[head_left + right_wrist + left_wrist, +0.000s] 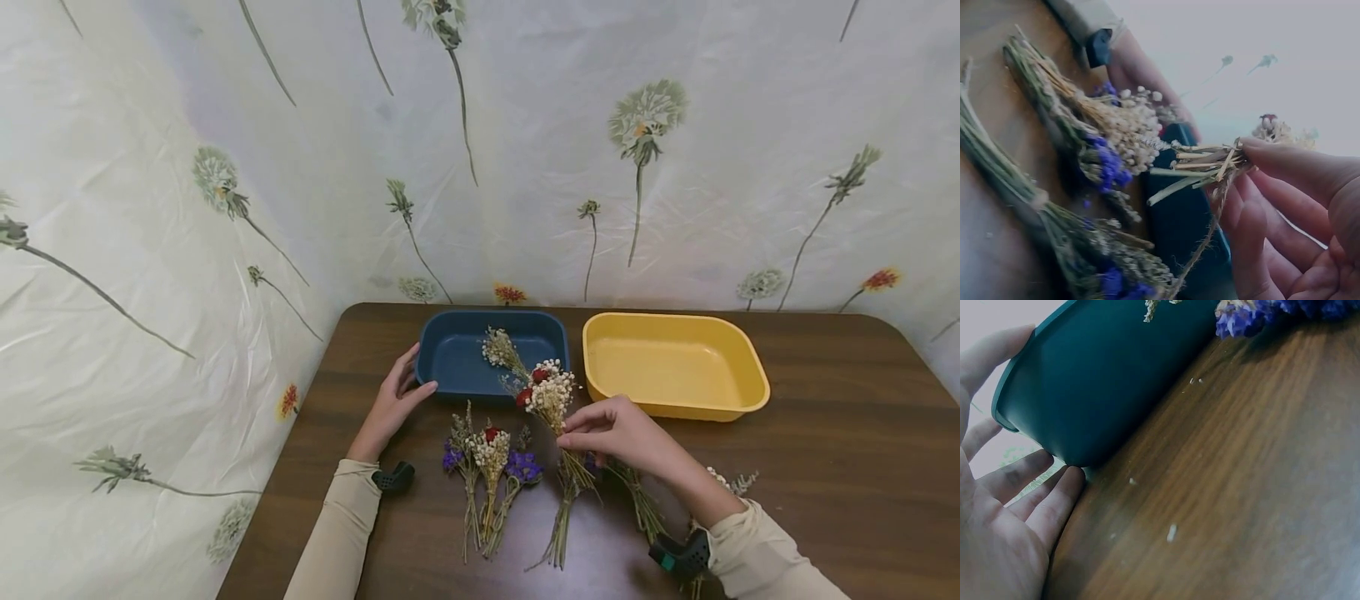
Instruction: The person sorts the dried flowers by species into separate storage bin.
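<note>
1 dried-flower bouquet [551, 396] is risking breakage if knocking the blue tray [457, 358]: the right hand [626, 433] is pinching it, the left hand [392, 408] is loosely touching the tray.

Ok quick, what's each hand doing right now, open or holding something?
Left hand: open, touching the left end of the dark-blue bin.
Right hand: closed, pinching a white-and-red dried-flower bouquet by its stems.
</note>
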Available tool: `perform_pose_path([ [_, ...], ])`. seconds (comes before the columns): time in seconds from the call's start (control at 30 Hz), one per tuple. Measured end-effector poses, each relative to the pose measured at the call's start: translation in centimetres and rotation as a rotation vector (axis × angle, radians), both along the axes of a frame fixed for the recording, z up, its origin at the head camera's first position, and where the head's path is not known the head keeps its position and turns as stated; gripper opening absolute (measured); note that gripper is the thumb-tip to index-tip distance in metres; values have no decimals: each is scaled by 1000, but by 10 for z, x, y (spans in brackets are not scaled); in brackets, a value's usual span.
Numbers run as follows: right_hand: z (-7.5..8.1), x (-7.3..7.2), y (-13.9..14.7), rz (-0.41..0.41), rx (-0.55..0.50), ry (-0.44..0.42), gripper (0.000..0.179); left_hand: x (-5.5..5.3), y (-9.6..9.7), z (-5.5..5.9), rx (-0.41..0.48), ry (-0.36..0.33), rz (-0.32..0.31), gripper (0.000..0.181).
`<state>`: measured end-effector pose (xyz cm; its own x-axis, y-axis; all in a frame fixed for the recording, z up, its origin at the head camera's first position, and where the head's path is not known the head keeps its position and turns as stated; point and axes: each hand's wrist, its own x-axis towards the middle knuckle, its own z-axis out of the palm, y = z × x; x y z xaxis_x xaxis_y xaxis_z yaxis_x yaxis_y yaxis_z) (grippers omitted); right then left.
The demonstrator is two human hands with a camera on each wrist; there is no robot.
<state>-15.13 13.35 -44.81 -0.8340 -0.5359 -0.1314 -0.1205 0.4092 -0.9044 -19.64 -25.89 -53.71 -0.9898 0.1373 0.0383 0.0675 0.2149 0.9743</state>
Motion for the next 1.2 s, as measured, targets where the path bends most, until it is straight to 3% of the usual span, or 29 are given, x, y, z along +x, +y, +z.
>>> perform_pose_path([
  [0.3,8,-19,-2,36,-3,33,27,-1,-1,1,9,-13,-19,74],
  [0.8,17,-56,-15,46,44,-26,27,1,-1,2,14,-22,-14,74],
  [1.2,26,-87,-30,145,48,-11,22,-1,-2,0,14,-18,-9,73],
])
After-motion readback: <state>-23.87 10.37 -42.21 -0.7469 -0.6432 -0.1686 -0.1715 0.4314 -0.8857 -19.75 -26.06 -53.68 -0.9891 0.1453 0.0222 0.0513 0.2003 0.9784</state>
